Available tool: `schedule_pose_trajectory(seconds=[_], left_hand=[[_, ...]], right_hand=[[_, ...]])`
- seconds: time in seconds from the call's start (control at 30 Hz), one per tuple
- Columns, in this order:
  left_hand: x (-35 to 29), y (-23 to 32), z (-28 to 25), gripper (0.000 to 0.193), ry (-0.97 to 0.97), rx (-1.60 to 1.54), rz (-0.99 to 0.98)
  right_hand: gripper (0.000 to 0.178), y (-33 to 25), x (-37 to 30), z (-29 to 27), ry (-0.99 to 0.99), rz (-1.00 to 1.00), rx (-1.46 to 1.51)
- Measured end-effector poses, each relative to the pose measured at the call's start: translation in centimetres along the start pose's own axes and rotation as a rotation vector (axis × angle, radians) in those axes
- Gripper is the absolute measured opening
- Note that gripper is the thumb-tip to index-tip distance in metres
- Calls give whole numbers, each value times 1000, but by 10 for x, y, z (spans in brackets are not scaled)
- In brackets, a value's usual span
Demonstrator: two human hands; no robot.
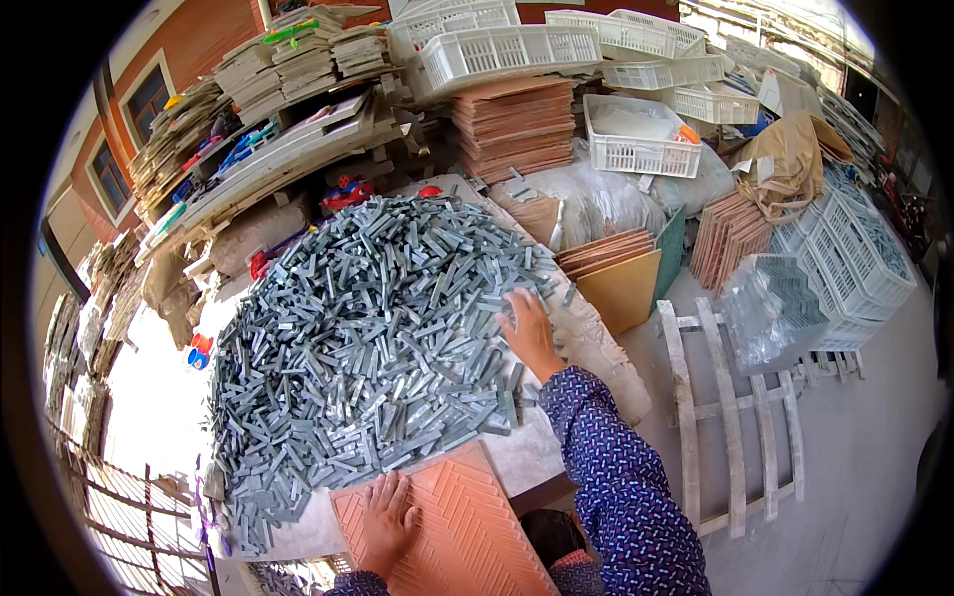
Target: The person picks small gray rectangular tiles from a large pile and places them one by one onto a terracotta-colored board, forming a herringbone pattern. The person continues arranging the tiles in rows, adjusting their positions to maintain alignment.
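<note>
Rect. grey strips (368,318) | 6 o'clk: L hand (388,522), fingers spread on ridged orng tray (472,524) | 3 o'clk: R hand (530,334), fngrs half-bent, hold unclear

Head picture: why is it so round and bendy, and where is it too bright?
In the head view, the fisheye lens curves the fence and leaves black corners; there too, the ground at left glares nearly white, while the left hand on the orange panel looks fairly clear.

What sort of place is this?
Probably a small tile or stone workshop yard: a heap of grey strips, a grooved orange board, stacked white crates.
</note>
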State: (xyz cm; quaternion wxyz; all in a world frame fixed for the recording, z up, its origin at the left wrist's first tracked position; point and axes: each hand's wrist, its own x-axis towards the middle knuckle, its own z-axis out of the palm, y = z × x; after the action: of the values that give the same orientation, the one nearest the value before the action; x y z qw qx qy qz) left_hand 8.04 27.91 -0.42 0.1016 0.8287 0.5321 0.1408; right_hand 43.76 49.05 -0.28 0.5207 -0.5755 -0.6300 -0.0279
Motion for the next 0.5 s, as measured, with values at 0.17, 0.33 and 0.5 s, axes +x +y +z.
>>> schedule_pose_trajectory(seconds=[0.17,0.33,0.5], left_hand=[[0,3,-4,58,6,-20,-13],[-1,6,-7,59,-33,-40,-35],[-8,6,3,55,-36,-52,15]], right_hand=[[53,23,79,37,-87,-25,-51],[85,-15,127,96,-232,0,-24],[84,-59,146,123,-424,105,-197]])
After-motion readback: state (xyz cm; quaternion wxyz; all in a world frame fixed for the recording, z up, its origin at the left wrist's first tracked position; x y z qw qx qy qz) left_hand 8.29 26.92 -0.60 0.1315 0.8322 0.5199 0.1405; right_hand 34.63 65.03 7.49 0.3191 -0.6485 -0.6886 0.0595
